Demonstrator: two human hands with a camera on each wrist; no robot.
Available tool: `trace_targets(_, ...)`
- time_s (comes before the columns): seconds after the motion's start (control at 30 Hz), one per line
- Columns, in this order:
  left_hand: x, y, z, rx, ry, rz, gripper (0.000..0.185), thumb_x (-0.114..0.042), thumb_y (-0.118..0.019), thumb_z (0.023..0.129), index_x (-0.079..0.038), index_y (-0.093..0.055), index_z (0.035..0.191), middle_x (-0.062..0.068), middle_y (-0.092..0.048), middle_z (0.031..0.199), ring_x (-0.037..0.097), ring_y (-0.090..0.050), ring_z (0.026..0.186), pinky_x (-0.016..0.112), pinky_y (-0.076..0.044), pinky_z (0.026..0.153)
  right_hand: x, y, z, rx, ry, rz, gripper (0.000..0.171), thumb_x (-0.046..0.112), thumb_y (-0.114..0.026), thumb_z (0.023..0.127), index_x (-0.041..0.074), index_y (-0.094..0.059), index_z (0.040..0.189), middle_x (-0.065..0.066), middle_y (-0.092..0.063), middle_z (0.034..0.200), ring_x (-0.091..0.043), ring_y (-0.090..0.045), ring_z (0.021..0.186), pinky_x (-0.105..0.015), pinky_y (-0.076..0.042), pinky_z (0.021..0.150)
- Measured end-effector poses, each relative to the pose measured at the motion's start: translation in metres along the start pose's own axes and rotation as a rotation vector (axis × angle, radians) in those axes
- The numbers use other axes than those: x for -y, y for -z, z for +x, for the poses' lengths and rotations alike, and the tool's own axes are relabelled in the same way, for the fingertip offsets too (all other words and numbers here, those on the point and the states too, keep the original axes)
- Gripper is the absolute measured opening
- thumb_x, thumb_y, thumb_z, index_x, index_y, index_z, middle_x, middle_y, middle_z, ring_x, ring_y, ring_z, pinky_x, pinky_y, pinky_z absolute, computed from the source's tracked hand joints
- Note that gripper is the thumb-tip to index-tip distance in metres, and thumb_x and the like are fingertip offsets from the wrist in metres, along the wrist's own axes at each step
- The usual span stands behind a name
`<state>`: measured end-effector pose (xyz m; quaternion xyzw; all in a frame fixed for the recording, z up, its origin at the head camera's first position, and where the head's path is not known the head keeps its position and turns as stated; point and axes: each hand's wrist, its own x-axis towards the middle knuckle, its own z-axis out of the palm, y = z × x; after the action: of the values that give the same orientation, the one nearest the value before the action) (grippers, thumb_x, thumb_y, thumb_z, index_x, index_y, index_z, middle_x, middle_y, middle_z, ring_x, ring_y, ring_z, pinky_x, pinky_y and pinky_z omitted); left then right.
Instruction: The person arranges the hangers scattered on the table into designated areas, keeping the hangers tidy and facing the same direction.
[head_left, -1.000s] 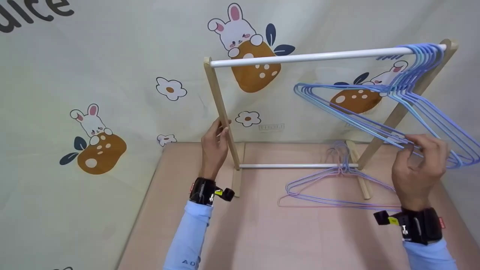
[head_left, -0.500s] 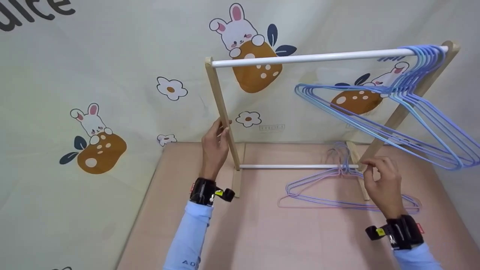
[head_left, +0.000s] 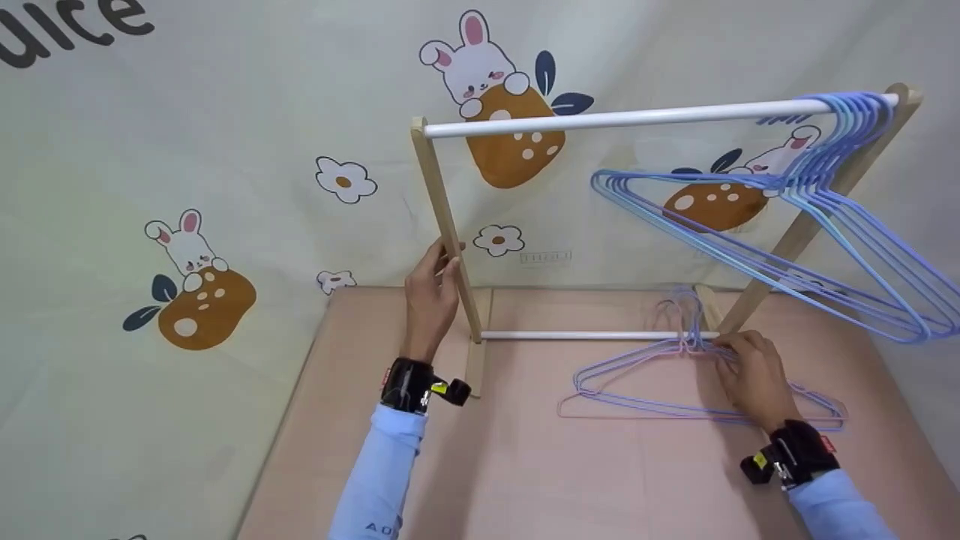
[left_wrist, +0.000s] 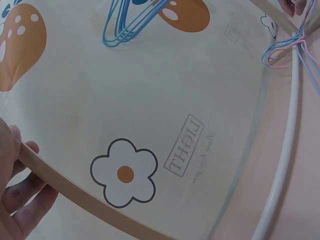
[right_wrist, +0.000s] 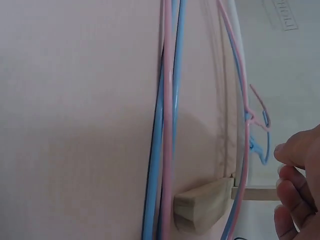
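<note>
My left hand [head_left: 433,304] grips the left wooden post [head_left: 436,187] of a small clothes rack, thumb in front and fingers behind; the left wrist view shows the fingers [left_wrist: 37,200] round it. Over the lower right corner of the rack hovers my right hand [head_left: 759,379], fingers loosely bent and holding nothing. Just beside it, blue hangers and a pink hanger [right_wrist: 168,100] lean against the lower white bar [head_left: 570,335]. In the right wrist view the fingertips [right_wrist: 281,150] stand apart from the hanger hooks.
Several blue hangers [head_left: 791,182] hang bunched at the right end of the top white rail [head_left: 637,118]. A wooden foot [right_wrist: 202,202] of the rack rests on the pink surface [head_left: 570,480]. Behind stands a printed backdrop [head_left: 262,127] with rabbits and flowers.
The right hand has come away from the lower edge of the hanging blue hangers and moved left and down to the leaning hangers. The left hand stays on the post.
</note>
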<state>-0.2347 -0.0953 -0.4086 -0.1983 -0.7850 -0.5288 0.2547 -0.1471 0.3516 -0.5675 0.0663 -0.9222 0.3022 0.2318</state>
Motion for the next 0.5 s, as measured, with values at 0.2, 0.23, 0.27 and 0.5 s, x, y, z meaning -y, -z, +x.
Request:
trace_targets(0.2, 0.000, 0.001, 0.000, -0.001, -0.010, -0.013, 0.032, 0.007, -0.049, 0.093, 0.007, -0.051, 0.125, 0.020, -0.060, 0.112, 0.029, -0.058, 0.105, 0.031, -0.052, 0.083, -0.014, -0.003, 0.002, 0.046, -0.013, -0.004, 0.030, -0.006, -0.075, 0.073, -0.003, -0.064, 0.101, -0.018, -0.054, 0.096, -0.036, -0.048, 0.087, -0.047, -0.037, 0.073)
trace_targets(0.23, 0.000, 0.001, 0.000, -0.003, -0.015, -0.013, 0.032, 0.007, -0.049, 0.093, 0.008, -0.051, 0.125, 0.020, -0.060, 0.112, 0.030, -0.058, 0.105, 0.032, -0.052, 0.083, -0.016, -0.005, 0.002, 0.052, -0.018, -0.010, 0.030, -0.003, -0.076, 0.074, -0.003, -0.064, 0.101, -0.017, -0.055, 0.096, -0.036, -0.048, 0.087, -0.047, -0.037, 0.073)
trace_targets(0.27, 0.000, 0.001, 0.000, -0.004, -0.015, -0.014, 0.031, 0.007, -0.049, 0.093, 0.008, -0.051, 0.124, 0.020, -0.060, 0.112, 0.030, -0.058, 0.105, 0.032, -0.052, 0.083, -0.018, -0.006, 0.002, 0.057, -0.020, -0.015, 0.029, -0.001, -0.076, 0.074, -0.003, -0.064, 0.101, -0.017, -0.055, 0.096, -0.035, -0.048, 0.088, -0.047, -0.038, 0.073)
trace_targets(0.5, 0.001, 0.000, -0.001, 0.004, -0.006, -0.017, 0.033, 0.006, -0.050, 0.093, 0.007, -0.050, 0.127, 0.020, -0.060, 0.113, 0.030, -0.059, 0.105, 0.033, -0.052, 0.083, -0.028, -0.018, -0.002, 0.031, 0.002, -0.065, 0.023, 0.008, -0.078, 0.075, 0.000, -0.068, 0.094, -0.011, -0.058, 0.090, -0.030, -0.050, 0.084, -0.044, -0.042, 0.069)
